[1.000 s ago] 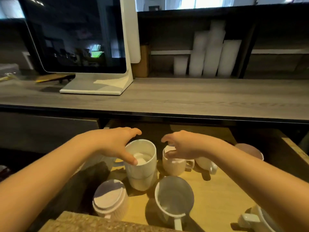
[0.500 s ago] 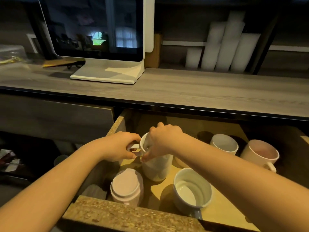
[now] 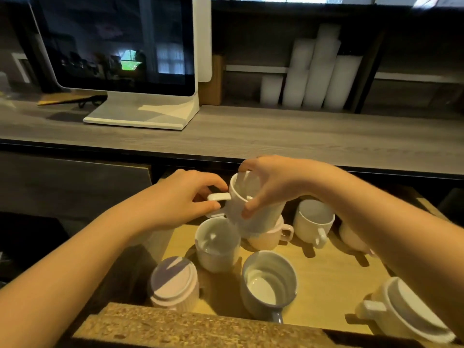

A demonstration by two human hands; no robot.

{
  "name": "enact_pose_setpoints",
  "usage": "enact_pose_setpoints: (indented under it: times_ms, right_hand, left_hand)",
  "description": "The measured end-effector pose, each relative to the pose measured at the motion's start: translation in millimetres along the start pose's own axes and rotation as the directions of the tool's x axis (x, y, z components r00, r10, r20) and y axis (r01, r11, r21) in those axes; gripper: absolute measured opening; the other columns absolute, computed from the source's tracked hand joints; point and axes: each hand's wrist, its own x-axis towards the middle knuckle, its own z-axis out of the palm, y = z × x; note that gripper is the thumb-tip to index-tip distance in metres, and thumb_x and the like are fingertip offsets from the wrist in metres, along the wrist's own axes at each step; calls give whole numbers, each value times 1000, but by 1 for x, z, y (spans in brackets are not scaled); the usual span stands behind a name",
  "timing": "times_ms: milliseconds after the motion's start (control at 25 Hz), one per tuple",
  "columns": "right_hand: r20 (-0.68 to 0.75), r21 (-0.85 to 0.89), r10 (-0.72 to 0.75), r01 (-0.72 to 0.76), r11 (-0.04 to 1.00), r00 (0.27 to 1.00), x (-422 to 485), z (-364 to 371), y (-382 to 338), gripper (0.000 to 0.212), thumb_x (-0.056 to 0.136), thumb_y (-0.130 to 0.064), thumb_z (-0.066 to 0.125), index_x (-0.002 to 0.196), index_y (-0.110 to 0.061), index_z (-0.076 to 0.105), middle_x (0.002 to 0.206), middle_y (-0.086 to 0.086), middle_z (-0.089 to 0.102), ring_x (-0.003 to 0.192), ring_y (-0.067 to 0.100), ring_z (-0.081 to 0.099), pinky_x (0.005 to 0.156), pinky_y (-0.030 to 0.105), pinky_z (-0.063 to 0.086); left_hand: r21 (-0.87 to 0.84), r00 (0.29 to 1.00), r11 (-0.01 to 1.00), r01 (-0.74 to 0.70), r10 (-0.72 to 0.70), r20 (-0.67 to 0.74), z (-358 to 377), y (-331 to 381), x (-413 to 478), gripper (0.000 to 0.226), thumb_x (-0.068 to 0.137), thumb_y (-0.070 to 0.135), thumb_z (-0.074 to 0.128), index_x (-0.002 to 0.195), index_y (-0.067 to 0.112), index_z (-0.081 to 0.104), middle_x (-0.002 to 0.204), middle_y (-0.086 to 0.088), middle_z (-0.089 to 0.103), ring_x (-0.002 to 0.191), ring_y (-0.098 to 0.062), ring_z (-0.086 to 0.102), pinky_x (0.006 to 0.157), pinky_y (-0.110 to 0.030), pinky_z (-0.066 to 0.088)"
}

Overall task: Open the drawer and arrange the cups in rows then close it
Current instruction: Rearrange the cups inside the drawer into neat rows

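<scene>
The wooden drawer (image 3: 334,277) stands pulled out under the counter, with several white cups inside. A tall white mug (image 3: 247,194) is lifted and tilted above the drawer's back left. My left hand (image 3: 185,199) pinches its handle, and my right hand (image 3: 270,184) grips its rim and side. Directly below stands an upright cup (image 3: 217,244), and a ribbed cup (image 3: 270,234) sits under the lifted mug. An upside-down cup (image 3: 174,282) and a grey-blue mug (image 3: 268,282) are near the front. Another cup (image 3: 313,221) stands at the back, and one (image 3: 406,310) lies at the front right.
The drawer's chipboard front edge (image 3: 200,327) runs along the bottom. A grey counter (image 3: 276,139) overhangs the drawer's back, carrying a white-based screen (image 3: 120,43). Stacks of white paper cups (image 3: 316,79) stand on the shelf behind. A pinkish cup (image 3: 351,237) is partly hidden by my right forearm.
The tall mug has come up out of the cup it was nested in, which now stands alone below. My right hand shifted to the mug's rim; the left stays on the handle.
</scene>
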Motion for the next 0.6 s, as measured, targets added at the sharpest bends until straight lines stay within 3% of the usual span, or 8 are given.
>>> enact_pose_setpoints:
  times_ms: [200,360,600]
  right_hand:
    - [29,-39,64,-62,997,998,-50,-10,51,86,66,-44,79,138,-31,34,134,-2,46,115,20,47,92,35,46]
    - [90,-98,146,-137,986,985,-82,11,89,88,64,-40,82,138,-34,33,129,-3,45,110,17,48,90,32,49]
    - [228,-164,111,-74,984,967,-87,55,115,94,66,-36,83,141,-36,26,137,-6,38,113,18,48,87,32,54]
  left_hand:
    - [-34,980,989,-143,146,133,14,59,18,36,86,31,60,120,39,50,90,27,55,85,11,57,67,-7,48]
    - [79,923,980,-182,143,356,46,82,40,44,88,38,57,130,32,45,115,12,61,96,-3,59,83,-20,51]
    - [333,809,927,-175,-57,584,90,87,59,64,88,50,52,142,24,30,141,1,48,120,-20,51,93,-29,42]
